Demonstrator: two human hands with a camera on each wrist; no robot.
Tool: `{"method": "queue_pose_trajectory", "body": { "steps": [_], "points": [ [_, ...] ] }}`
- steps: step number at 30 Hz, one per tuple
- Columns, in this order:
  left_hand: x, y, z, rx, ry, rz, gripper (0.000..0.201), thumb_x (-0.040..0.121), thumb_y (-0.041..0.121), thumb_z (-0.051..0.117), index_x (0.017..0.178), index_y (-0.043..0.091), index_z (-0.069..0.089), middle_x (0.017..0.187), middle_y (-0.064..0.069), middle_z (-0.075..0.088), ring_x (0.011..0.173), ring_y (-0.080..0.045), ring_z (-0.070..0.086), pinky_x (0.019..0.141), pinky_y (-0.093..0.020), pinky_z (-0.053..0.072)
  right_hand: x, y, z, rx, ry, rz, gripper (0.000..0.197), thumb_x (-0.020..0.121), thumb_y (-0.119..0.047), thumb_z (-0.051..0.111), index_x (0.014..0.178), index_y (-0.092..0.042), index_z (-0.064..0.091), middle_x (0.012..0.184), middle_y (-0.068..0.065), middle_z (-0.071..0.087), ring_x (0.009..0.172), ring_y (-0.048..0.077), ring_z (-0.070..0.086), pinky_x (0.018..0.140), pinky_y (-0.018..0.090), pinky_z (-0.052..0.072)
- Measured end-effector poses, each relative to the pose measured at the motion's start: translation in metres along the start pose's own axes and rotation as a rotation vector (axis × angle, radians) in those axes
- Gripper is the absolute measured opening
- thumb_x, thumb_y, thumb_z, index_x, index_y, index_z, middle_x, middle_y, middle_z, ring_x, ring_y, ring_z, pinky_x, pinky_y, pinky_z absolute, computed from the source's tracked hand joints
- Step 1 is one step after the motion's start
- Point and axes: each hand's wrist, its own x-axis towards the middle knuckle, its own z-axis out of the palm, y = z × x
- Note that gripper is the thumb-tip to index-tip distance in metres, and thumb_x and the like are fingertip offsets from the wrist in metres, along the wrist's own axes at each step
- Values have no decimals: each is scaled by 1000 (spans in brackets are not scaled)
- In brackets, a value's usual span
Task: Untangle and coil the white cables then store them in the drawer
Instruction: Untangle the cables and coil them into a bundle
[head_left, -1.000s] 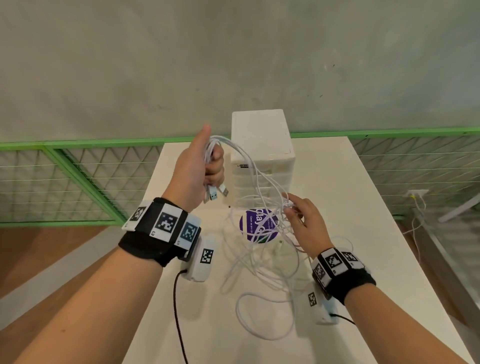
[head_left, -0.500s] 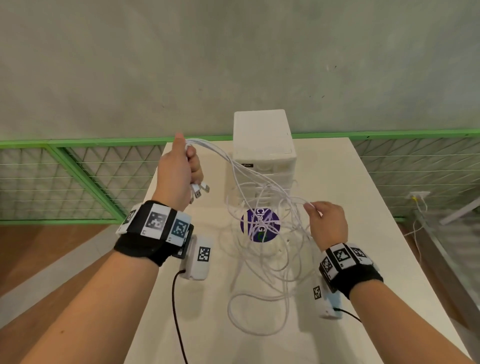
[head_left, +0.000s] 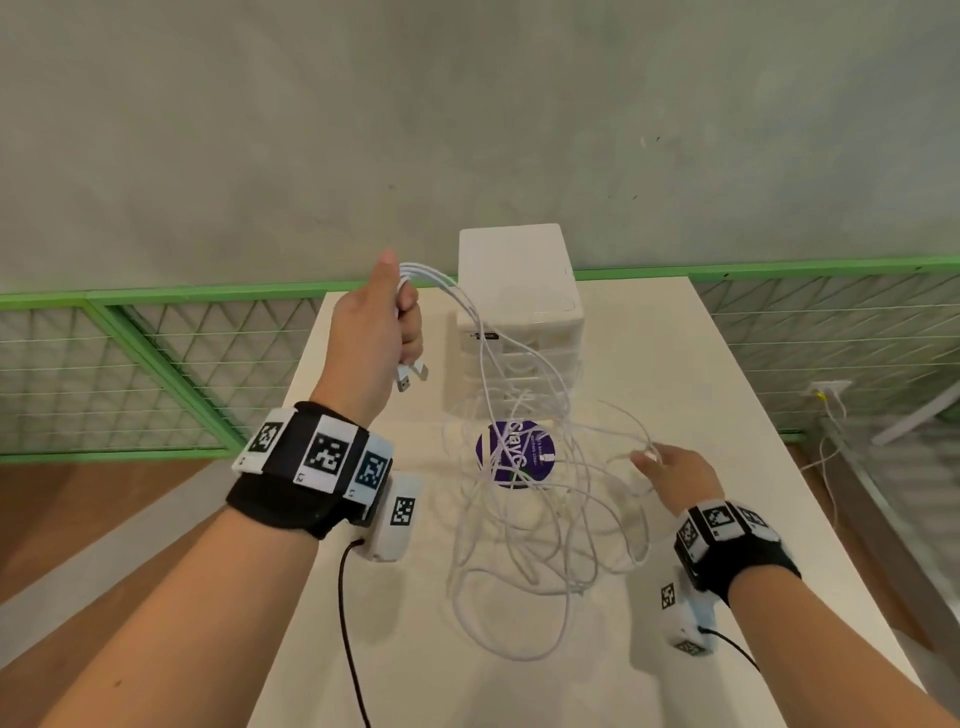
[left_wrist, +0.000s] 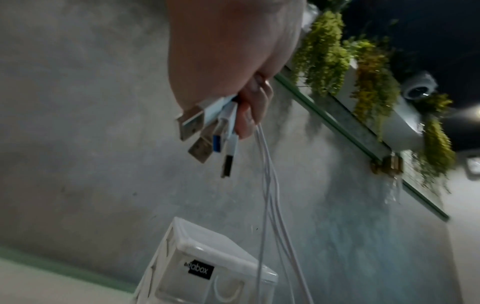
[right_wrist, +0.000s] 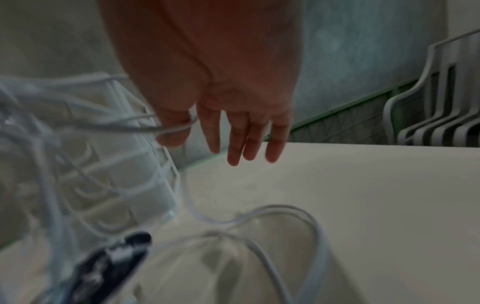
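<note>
Several white cables (head_left: 530, 519) hang in a loose tangle from my raised left hand (head_left: 395, 322) down to the table (head_left: 727, 389). That hand grips a bundle of their ends, and USB plugs (left_wrist: 205, 131) stick out below the fist. My right hand (head_left: 670, 467) hovers low at the tangle's right side. Its fingers (right_wrist: 239, 144) are straight, and one strand (right_wrist: 145, 127) is hooked over the thumb. The white drawer unit (head_left: 519, 291) stands behind the cables with its drawers closed.
A purple round disc (head_left: 514, 452) lies on the table under the tangle, in front of the drawer unit. Green mesh railing (head_left: 156, 364) runs behind and left of the table. Stacked grey chairs (right_wrist: 436, 102) stand beyond the right edge.
My left hand swung left, then back right and slightly up with the cable ends. The right hand drew a strand out to the right, and its fingers have straightened from a pinch.
</note>
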Motion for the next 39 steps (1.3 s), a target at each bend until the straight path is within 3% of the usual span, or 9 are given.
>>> {"method": "queue_pose_trajectory", "body": {
  "steps": [3,7,12,16,23,27,30,34,39],
  "points": [
    [-3,3,10,94,-117,7,48,101,40,36,59,18,37,44,9,25,40,-9,16,39,-20,16,-13,-40,-15,246,40,-180,55,93,-20,47,144,-6,30,150,13,32,138,25,30,112,32,22],
    [-10,3,26,211,-189,2,49,101,42,37,59,17,37,42,8,28,36,-9,21,39,-19,20,-46,-106,-35,375,217,-487,69,84,-36,33,148,-14,21,156,4,19,143,14,15,115,28,10],
    [-19,5,43,212,-321,-13,49,101,41,37,58,16,37,45,5,26,40,-12,19,41,-21,19,-79,-163,-29,535,-100,-773,61,88,-46,51,143,-28,30,125,-10,54,111,-4,49,91,16,39],
    [-20,5,38,180,-345,-38,52,101,43,34,57,16,37,45,4,23,42,-14,14,43,-21,15,-71,-169,-25,590,107,-811,17,99,-25,42,100,-19,58,64,-14,51,53,-3,45,58,21,38],
    [-37,-6,29,188,-607,-203,63,95,59,14,57,15,40,42,7,25,39,-11,16,45,-24,13,-52,-182,-54,423,248,-997,22,97,-24,43,102,-11,60,80,-24,55,69,-8,51,66,17,39],
    [-36,15,40,-308,-696,-237,69,97,55,8,51,18,44,36,11,26,35,-9,8,41,-22,8,-49,-163,-14,233,84,-950,28,98,-28,37,108,-7,53,78,5,63,64,13,56,61,26,43],
    [-27,24,44,-578,-655,-173,63,99,52,14,56,17,44,36,11,29,33,-7,12,41,-23,13,-54,-147,18,154,-7,-905,23,99,-23,37,105,-8,53,70,-11,50,59,-3,43,56,11,31],
    [-11,29,43,-657,-475,-42,57,102,47,16,63,16,45,41,8,29,33,-5,23,41,-21,20,-57,-126,41,157,-91,-888,11,99,-17,40,89,-20,44,70,-16,47,63,-6,47,58,13,31],
    [11,23,30,-543,-101,114,46,103,43,18,73,17,41,46,8,34,38,-8,27,44,-23,23,-58,-102,38,17,-36,-1003,18,94,-14,49,110,-10,55,101,6,61,91,21,54,83,27,39]
  ]
}}
